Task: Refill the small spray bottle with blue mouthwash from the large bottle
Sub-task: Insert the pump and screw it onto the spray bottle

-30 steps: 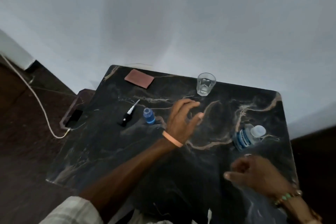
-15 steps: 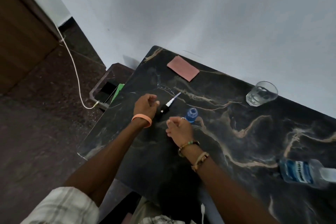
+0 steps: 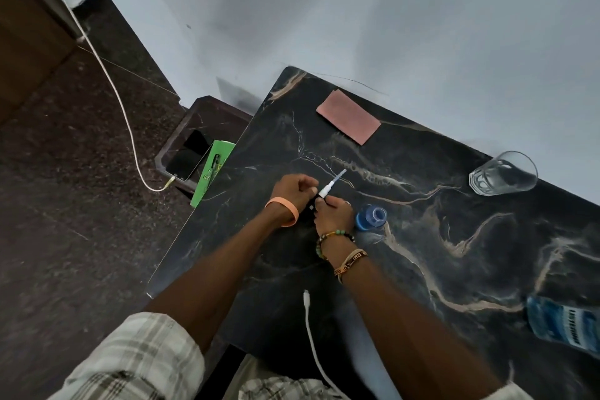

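Dim, soft light, faint shadows on the wall [image 3: 357, 26], wide-angle edge distortion.

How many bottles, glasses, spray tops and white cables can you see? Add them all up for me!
Bottles: 2 (small spray bottle, large bottle)
Glasses: 1 (glass)
Spray tops: 1 (spray top, held by left hand and right hand)
White cables: 2 (phone cable, loose cable)
Total: 6

The counter [image 3: 422, 253] holds one small spray bottle [image 3: 371, 217], one large mouthwash bottle [image 3: 565, 323] and one glass tumbler [image 3: 503, 178]. One spray pump [image 3: 328, 187] is in the grip [image 3: 321, 203].
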Motion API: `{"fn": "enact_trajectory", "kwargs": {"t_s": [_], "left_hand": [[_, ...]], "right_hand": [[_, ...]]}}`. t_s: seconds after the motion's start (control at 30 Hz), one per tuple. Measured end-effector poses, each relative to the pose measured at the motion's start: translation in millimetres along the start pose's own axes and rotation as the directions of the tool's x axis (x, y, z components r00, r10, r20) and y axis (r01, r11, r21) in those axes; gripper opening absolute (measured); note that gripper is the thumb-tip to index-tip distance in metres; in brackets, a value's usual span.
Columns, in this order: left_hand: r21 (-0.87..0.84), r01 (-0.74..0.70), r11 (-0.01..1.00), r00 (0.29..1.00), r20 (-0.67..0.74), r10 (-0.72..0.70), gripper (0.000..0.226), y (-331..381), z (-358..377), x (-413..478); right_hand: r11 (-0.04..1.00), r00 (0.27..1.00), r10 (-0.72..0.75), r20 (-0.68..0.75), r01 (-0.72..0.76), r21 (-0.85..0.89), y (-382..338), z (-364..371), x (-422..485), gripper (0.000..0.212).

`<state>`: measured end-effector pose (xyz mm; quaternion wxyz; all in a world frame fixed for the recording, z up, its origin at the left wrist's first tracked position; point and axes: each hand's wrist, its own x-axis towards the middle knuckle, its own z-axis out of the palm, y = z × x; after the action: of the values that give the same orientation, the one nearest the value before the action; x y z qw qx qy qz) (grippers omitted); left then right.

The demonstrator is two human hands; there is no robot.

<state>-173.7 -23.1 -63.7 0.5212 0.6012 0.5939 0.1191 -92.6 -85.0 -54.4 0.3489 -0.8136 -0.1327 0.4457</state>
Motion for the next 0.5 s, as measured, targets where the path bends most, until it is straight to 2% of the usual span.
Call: {"fn": "enact_trajectory", "kwargs": {"t_s": [0.1,0.27,0.5], "left_hand": [[-0.159,0.057,0.986,0.998,-0.013,-0.060,0.019,-1.7,-3.6,-2.3],[-0.281,0.051,0.958,0.997,-0.038,-0.064,0.020,4.7,-12.1,-17.4],[-0.478,-0.064,0.876,0.994,-0.110,0.012,0.017,44.6,-18.1,-58.7]], "right_hand": [[1.000,0.998,-0.030,-0.061,0.030,-0.003,-2.2,0.1,-3.9,0.024],[0.994,0.990,-0.113,-0.082,0.112,-0.010,-8.0,-1.2,-20.6,0.034],[0.942,0.943,-0.320,-0.092,0.327,0.075,-26.3,-33.6,-42.4,0.039]]}}
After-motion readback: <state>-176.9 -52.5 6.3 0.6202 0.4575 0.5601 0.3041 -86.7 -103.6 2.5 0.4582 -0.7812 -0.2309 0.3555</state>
